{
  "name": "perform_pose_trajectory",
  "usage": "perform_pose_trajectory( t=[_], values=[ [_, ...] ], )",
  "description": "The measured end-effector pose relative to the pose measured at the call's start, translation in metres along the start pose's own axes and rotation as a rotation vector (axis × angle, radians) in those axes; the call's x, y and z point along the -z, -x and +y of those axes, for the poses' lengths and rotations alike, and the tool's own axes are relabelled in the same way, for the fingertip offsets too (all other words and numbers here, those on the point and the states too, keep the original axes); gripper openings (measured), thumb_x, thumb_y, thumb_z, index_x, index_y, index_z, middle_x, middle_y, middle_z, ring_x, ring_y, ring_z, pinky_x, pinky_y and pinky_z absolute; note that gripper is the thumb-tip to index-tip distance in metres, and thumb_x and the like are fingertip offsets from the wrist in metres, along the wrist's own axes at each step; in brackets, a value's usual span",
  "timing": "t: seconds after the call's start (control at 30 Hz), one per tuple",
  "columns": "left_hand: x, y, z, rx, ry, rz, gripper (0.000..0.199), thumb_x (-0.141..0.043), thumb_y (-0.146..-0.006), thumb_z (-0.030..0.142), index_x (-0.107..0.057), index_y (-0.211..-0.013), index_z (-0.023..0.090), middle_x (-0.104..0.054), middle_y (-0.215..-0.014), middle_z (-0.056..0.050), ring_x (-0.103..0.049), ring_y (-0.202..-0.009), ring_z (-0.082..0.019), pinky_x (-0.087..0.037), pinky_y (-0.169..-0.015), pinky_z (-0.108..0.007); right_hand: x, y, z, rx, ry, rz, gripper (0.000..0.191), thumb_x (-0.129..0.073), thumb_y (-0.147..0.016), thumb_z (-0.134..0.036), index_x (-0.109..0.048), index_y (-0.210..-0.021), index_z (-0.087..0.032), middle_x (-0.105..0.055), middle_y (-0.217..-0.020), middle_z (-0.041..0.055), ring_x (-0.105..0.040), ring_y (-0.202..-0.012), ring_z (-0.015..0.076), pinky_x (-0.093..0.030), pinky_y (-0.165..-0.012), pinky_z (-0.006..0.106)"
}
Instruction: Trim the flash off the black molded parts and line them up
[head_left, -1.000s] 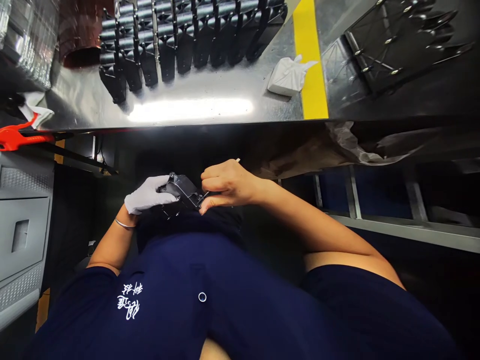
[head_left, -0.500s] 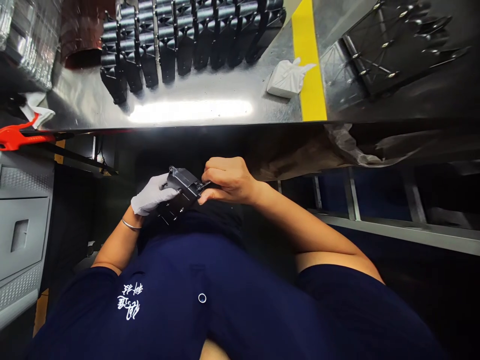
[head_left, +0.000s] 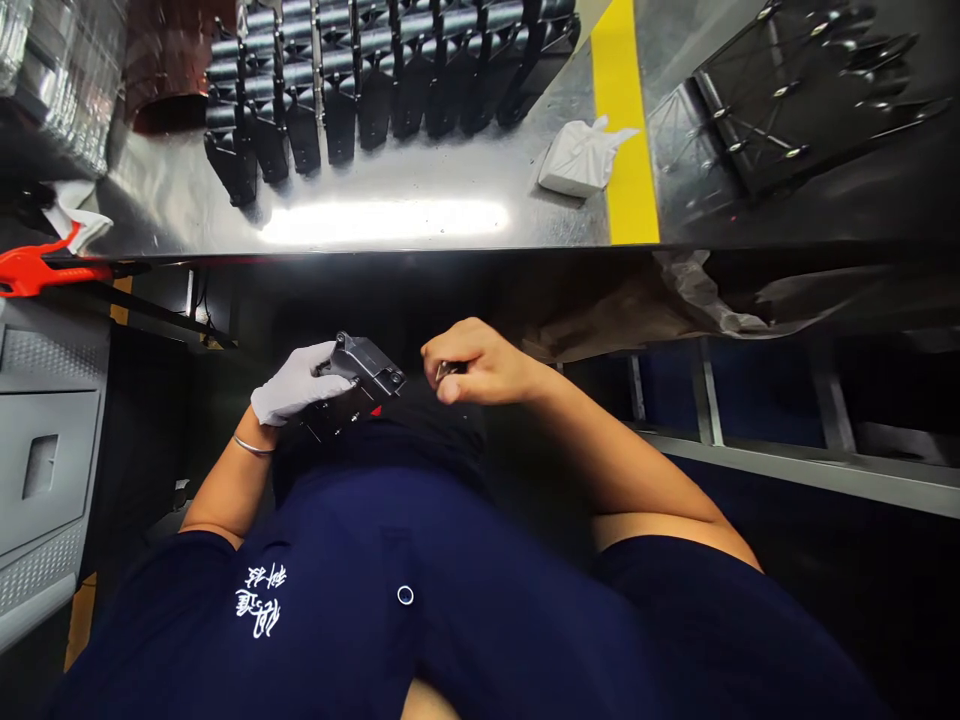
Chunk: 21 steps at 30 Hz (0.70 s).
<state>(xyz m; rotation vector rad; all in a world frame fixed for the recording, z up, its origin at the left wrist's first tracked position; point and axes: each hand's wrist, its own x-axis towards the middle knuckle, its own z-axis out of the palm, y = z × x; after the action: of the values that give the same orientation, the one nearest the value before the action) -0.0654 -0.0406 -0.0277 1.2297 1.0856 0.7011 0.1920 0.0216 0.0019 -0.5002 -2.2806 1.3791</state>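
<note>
My left hand (head_left: 294,385), in a white glove, grips a black molded plastic part (head_left: 369,362) by its left end. The part is tilted above my lap, with thin pins along its lower side and a small red spot beneath it. To the right of the part, and apart from it, my bare right hand (head_left: 487,368) is closed. Between its thumb and curled forefinger shows a small dark object with a shiny metal edge (head_left: 448,370); most of it is hidden in the fist, so I cannot tell its kind.
Rows of similar black parts (head_left: 390,85) stand on the shiny metal table (head_left: 420,180) ahead. A white wrapped block (head_left: 576,160) lies beside a yellow stripe (head_left: 630,150). At left are a red-handled tool (head_left: 37,268) and a grey cabinet (head_left: 45,430). Plastic sheeting (head_left: 705,295) hangs below the table edge.
My right hand has drawn back to the right, away from the black part it was touching. My left hand has shifted slightly left and still holds the part.
</note>
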Motion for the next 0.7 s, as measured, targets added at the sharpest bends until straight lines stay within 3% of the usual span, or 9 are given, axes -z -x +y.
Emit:
perform_pose_trajectory(
  t=[0.07, 0.17, 0.23, 0.4, 0.43, 0.47, 0.53, 0.6, 0.7],
  values=[
    [0.003, -0.002, 0.008, -0.003, -0.102, -0.039, 0.057, -0.074, -0.072, 0.053, -0.069, -0.113, 0.015, -0.072, -0.096, -0.005, -0.065, -0.086, -0.022, -0.051, -0.079, -0.032, -0.003, -0.002, -0.002, -0.133, -0.006, 0.11, 0.062, -0.05, -0.081, -0.076, -0.058, -0.065, -0.016, -0.051, -0.055, -0.0015, -0.042, -0.05, 0.0078, -0.031, -0.05, 0.023],
    [0.004, -0.009, 0.019, -0.015, -0.341, -0.072, 0.054, -0.076, -0.072, 0.048, -0.069, -0.115, 0.016, -0.072, -0.102, -0.006, -0.066, -0.092, -0.024, -0.052, -0.085, -0.034, -0.016, -0.009, -0.004, -0.329, 0.039, 0.1, 0.053, -0.066, -0.072, -0.068, -0.059, -0.066, -0.015, -0.049, -0.057, -0.003, -0.04, -0.053, 0.0076, -0.029, -0.05, 0.023],
    [0.002, -0.012, 0.02, -0.048, -0.446, 0.017, 0.055, -0.079, -0.07, 0.046, -0.068, -0.115, 0.016, -0.072, -0.104, -0.007, -0.067, -0.094, -0.024, -0.053, -0.088, -0.036, -0.023, -0.012, -0.002, -0.428, 0.015, 0.12, 0.051, -0.068, -0.071, -0.064, -0.055, -0.06, -0.016, -0.043, -0.054, -0.0043, -0.036, -0.051, 0.0068, -0.026, -0.049, 0.023],
    [-0.006, -0.011, -0.004, -0.206, -0.347, 0.829, 0.067, -0.077, -0.075, 0.041, -0.05, -0.134, 0.023, -0.059, -0.131, -0.012, -0.058, -0.121, -0.023, -0.044, -0.107, -0.041, -0.029, -0.008, 0.017, -0.486, -0.12, 0.596, 0.059, -0.065, -0.07, -0.069, -0.04, -0.051, -0.019, -0.033, -0.05, -0.0054, -0.029, -0.05, 0.0066, -0.023, -0.048, 0.024],
    [-0.01, -0.009, -0.01, -0.174, -0.214, 0.887, 0.069, -0.076, -0.076, 0.041, -0.046, -0.136, 0.026, -0.055, -0.137, -0.012, -0.056, -0.125, -0.022, -0.044, -0.107, -0.042, -0.03, -0.008, 0.02, -0.485, -0.14, 0.683, 0.061, -0.064, -0.07, -0.071, -0.038, -0.051, -0.02, -0.031, -0.05, -0.0055, -0.028, -0.049, 0.0066, -0.022, -0.047, 0.025],
    [-0.014, -0.008, -0.015, -0.111, -0.047, 0.846, 0.068, -0.074, -0.077, 0.043, -0.044, -0.136, 0.027, -0.053, -0.139, -0.013, -0.055, -0.126, -0.022, -0.045, -0.106, -0.043, -0.033, -0.007, 0.022, -0.484, -0.159, 0.748, 0.062, -0.063, -0.07, -0.074, -0.037, -0.051, -0.02, -0.03, -0.05, -0.0057, -0.027, -0.049, 0.0066, -0.022, -0.047, 0.025],
    [-0.025, -0.006, -0.02, 0.045, 0.298, 0.578, 0.057, -0.069, -0.08, 0.048, -0.049, -0.13, 0.026, -0.058, -0.135, -0.012, -0.058, -0.124, -0.024, -0.051, -0.1, -0.046, -0.044, -0.009, 0.025, -0.481, -0.18, 0.807, 0.064, -0.06, -0.071, -0.077, -0.035, -0.052, -0.021, -0.029, -0.05, -0.0058, -0.026, -0.049, 0.0067, -0.022, -0.047, 0.025],
    [-0.037, -0.007, -0.019, 0.146, 0.541, 0.384, 0.044, -0.063, -0.084, 0.05, -0.059, -0.117, 0.022, -0.064, -0.128, -0.011, -0.059, -0.124, -0.026, -0.053, -0.099, -0.047, -0.058, -0.013, 0.025, -0.475, -0.162, 0.743, 0.064, -0.061, -0.069, -0.078, -0.04, -0.053, -0.02, -0.033, -0.051, -0.0054, -0.029, -0.05, 0.007, -0.023, -0.048, 0.025],
    [-0.047, -0.01, -0.01, 0.191, 0.729, 0.448, 0.03, -0.059, -0.087, 0.043, -0.064, -0.105, 0.02, -0.066, -0.127, -0.008, -0.053, -0.132, -0.025, -0.053, -0.102, -0.041, -0.074, -0.015, 0.027, -0.427, -0.137, 0.636, 0.061, -0.056, -0.076, -0.077, -0.059, -0.07, -0.017, -0.047, -0.058, -0.0031, -0.041, -0.055, 0.0091, -0.032, -0.052, 0.024]
  ],
)
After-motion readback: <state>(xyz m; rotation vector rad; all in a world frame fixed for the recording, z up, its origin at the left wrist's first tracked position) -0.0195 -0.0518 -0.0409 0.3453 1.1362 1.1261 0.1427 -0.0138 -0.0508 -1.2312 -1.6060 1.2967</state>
